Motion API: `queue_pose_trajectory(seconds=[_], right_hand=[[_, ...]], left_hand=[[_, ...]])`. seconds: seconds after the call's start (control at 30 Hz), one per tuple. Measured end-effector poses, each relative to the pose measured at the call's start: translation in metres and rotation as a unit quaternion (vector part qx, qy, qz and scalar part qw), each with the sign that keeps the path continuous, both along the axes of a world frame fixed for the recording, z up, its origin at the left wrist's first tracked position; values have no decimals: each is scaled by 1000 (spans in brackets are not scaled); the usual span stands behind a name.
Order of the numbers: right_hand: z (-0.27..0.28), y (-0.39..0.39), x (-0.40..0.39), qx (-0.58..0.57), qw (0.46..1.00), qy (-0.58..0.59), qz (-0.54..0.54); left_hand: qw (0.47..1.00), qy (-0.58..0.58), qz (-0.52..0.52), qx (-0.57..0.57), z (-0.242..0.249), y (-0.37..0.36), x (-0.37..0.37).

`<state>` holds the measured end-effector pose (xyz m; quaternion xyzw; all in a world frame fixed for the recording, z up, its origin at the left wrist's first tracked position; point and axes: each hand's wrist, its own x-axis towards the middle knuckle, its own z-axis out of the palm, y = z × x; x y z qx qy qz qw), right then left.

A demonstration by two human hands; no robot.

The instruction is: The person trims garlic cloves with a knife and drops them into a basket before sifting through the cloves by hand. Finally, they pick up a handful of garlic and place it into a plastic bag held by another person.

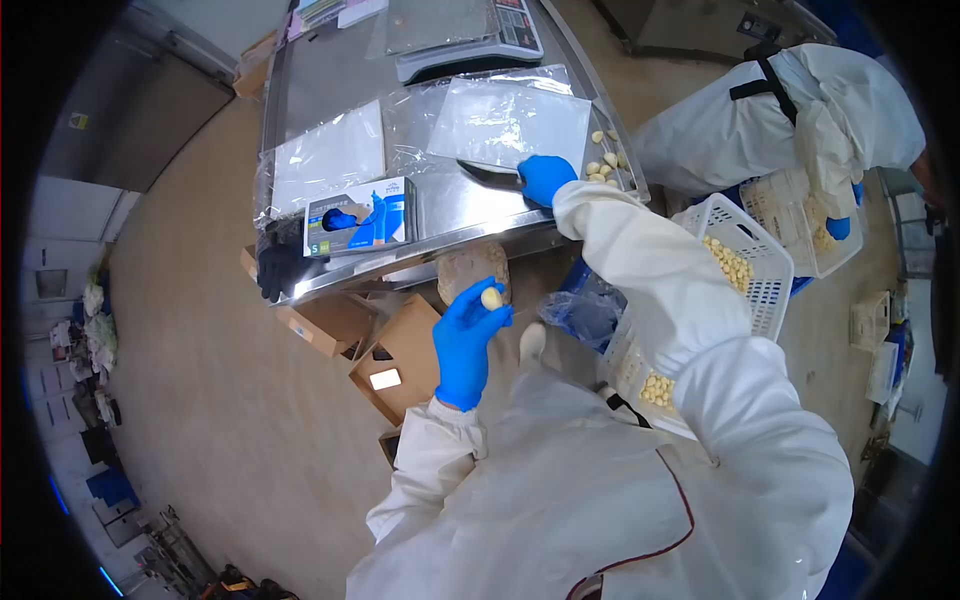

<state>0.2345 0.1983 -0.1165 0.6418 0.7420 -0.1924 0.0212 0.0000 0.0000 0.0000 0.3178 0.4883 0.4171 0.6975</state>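
Note:
Below the table's front edge, my left hand [468, 345], in a blue glove, pinches a small pale yellow piece [491, 298] between its fingertips. My right hand [548, 181], also blue-gloved, is wrapped round the handle of a knife [488, 177] just above the steel table [450, 208]. The dark blade points left, near a white sheet under clear plastic [510, 122]. Several pale pieces [602, 168] lie on the table just right of my right hand.
A glove box [360, 222], black gloves [280, 268] and a scale [470, 50] are on the table. White baskets [768, 262] with pale pieces stand at the right, beside a bending co-worker [780, 125]. Open cardboard boxes [405, 350] sit below the table.

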Motion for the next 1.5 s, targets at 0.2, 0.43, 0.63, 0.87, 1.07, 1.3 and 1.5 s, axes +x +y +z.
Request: queue_pose_trajectory(seconds=[0.2,0.43,0.63,0.87,1.07,1.3,1.5], right_hand=[[113,-110,28,209,925,292,-126],[183,-300,71,167,956,201,-134],[200,-367,91,232,938,170,-193],[206,-408,100,249,933,142,-219],[205,-416,99,253,923,146,-251],[202,-416,104,272,898,181,-297],[208,-420,104,253,912,200,-251]], left_hand=[[996,0,-87,21,16,46,25],[958,-96,-270,-1,52,31,93],[934,-99,-343,7,71,0,137],[920,-127,-371,10,77,-26,163],[916,-135,-378,-4,75,-36,170],[918,-137,-372,-4,63,-43,171],[920,-141,-366,8,72,-34,170]])
